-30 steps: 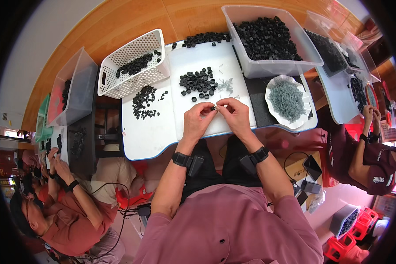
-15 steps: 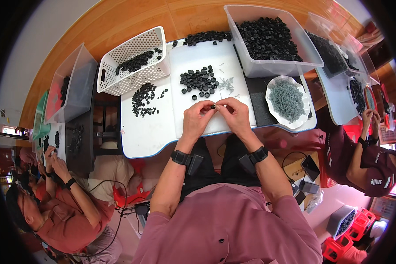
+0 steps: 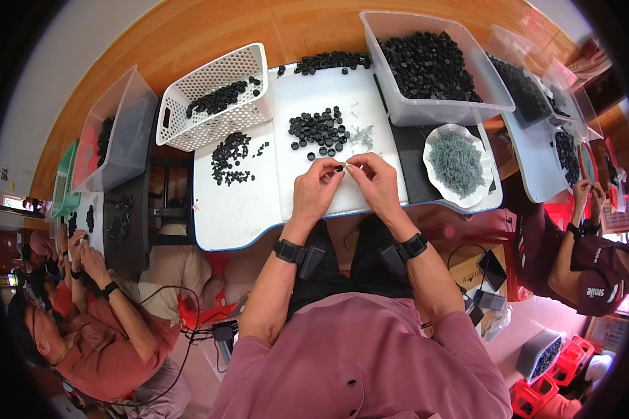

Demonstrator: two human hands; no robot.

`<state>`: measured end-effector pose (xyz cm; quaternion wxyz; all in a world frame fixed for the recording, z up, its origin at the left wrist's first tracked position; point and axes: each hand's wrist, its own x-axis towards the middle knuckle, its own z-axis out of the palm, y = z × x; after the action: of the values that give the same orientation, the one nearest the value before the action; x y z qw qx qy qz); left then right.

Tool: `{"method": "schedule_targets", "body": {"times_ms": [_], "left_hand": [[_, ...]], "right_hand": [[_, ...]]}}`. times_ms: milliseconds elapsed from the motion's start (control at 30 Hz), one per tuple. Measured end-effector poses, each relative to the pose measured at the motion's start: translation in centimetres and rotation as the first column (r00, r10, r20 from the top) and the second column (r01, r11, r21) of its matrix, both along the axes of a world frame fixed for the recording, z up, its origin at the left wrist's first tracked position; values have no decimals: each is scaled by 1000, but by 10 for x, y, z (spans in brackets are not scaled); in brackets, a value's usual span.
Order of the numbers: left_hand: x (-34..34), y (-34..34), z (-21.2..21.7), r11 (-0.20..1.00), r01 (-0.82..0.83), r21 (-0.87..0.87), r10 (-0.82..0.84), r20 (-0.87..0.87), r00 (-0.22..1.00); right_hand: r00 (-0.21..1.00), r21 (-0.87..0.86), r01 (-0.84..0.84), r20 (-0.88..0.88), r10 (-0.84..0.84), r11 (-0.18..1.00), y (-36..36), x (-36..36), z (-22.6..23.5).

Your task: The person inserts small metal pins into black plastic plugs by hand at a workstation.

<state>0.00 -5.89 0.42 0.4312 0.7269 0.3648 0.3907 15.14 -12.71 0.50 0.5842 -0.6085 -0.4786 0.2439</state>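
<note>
1. We hold our left hand (image 3: 316,190) and right hand (image 3: 375,183) together over the near edge of the white board (image 3: 258,202) on the table (image 3: 189,35); the fingers of both are pinched narrow around one small black cap (image 3: 338,168), which sits between the fingertips just above the board.
2. We judge the step in hand to be fitting something tiny into that cap; whether the right fingers also grip a thin grey piece we cannot tell.
3. Just beyond our hands lie a loose pile of black caps (image 3: 319,130) and a few grey pins (image 3: 360,135); a white dish of grey pins (image 3: 456,163) stands to the right, a clear bin of caps (image 3: 430,66) behind it.
4. A white basket (image 3: 213,98) sits to the left, with another heap of caps (image 3: 228,156) in front of it.
5. The next move, as we judge it, calls for a steady press with both thumbs, keeping the cap level.
</note>
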Motion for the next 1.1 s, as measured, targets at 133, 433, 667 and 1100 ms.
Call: {"method": "schedule_targets", "body": {"times_ms": [133, 433, 667, 1100], "left_hand": [[0, 1, 5, 998, 52, -39, -52, -6, 999], [-5, 4, 7, 991, 89, 102, -92, 22, 996], [-28, 30, 11, 958, -159, 241, 222, -266, 938], [-4, 6, 19, 998, -32, -47, 26, -121, 992]], "right_hand": [[947, -24, -136, -296, 123, 990, 3, 7, -9], [854, 5, -287, -452, 258, 958, 5, 17, -2], [908, -32, -146, -402, 121, 989, -1, 14, 11], [950, 89, 3, -313, 25, 996, -3, 8, -3]]}}
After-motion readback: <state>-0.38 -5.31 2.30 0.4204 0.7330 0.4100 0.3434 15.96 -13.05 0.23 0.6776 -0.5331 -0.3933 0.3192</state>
